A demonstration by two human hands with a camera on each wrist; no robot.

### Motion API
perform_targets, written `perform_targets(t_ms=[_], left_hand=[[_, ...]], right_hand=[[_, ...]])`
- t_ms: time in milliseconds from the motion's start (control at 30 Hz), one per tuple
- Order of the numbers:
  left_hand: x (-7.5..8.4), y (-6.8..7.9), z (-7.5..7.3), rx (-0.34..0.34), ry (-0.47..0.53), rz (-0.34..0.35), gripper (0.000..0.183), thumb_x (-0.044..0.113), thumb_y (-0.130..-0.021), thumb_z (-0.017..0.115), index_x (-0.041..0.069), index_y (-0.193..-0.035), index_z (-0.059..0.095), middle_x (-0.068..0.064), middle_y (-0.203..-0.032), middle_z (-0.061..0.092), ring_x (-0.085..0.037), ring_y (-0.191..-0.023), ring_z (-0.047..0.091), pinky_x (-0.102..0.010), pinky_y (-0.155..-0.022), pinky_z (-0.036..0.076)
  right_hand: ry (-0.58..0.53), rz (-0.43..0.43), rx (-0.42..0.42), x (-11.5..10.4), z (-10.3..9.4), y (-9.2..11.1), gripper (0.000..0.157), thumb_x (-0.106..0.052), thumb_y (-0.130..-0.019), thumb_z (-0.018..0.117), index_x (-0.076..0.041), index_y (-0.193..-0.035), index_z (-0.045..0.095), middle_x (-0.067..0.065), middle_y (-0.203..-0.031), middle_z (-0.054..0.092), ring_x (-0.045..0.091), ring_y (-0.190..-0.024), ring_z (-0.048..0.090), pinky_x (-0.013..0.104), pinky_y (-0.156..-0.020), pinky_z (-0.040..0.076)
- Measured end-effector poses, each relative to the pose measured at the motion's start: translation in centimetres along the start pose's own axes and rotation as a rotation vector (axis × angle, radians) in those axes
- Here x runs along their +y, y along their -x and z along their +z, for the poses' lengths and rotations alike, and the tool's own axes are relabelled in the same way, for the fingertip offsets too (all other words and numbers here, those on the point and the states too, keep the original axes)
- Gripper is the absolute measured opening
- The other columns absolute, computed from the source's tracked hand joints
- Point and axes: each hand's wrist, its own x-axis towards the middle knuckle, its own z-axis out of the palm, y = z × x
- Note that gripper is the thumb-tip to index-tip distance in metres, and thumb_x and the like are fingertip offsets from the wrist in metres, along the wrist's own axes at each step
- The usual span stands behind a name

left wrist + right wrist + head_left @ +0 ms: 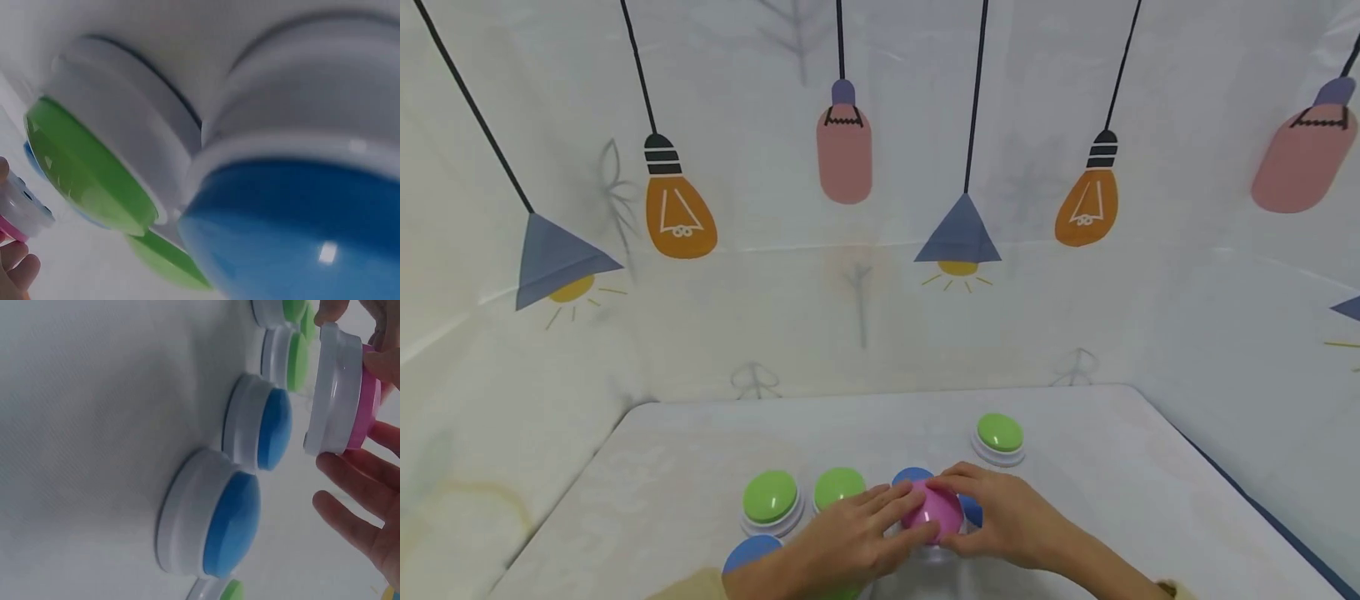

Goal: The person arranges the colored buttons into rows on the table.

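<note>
A push button with a pink dome and a white round base is held by both hands. My left hand pinches it from the left, fingers over the dome and thumb at the near side. On the right, my right hand curls thumb and fingers about its rim. The right wrist view shows the pink button raised off the table and tilted. Two blue buttons, one a blue button in the foreground, stand below it. In the left wrist view, only part of the pink button shows.
Green buttons and a blue button stand on the white table around the left hand, some partly hidden. Another green button stands farther back. A white sheet with printed lamps hangs behind the table.
</note>
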Motion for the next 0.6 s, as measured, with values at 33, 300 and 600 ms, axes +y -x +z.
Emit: perform_targets(t_ms=[33,300,600], left_hand=[[0.2,0.1,-0.1,-0.006,-0.006,0.004,0.037,0.027,-0.100,0.058,0.016,-0.135,0.057,-0.014,-0.134,0.062,-0.024,-0.124,0.060,-0.031,-0.094,0.053],[1.7,1.0,-0.7,-0.161,0.052,-0.001,0.061,0.055,-0.099,0.046,0.019,-0.148,0.045,-0.010,-0.146,0.052,-0.023,-0.133,0.052,-0.032,-0.101,0.049],[2.9,1.2,-1.1,-0.316,0.026,-0.002,0.059,0.057,-0.100,0.039,0.025,-0.149,0.043,-0.006,-0.148,0.050,-0.018,-0.134,0.051,-0.027,-0.099,0.049]], right_hand=[[0.000,-0.005,0.010,-0.2,0.2,0.2,0.051,-0.053,-0.086,0.071,-0.024,-0.128,0.066,-0.016,-0.117,0.062,0.001,-0.098,0.061,0.025,-0.082,0.056],[-0.075,0.082,-0.040,-1.3,1.7,1.6,0.053,-0.051,-0.084,0.074,-0.024,-0.129,0.065,-0.011,-0.120,0.062,0.003,-0.098,0.059,0.026,-0.082,0.057],[-0.301,0.274,-0.205,-1.3,3.1,2.2,0.055,-0.046,-0.083,0.076,-0.029,-0.133,0.062,-0.010,-0.124,0.060,0.009,-0.105,0.060,0.036,-0.086,0.058]])
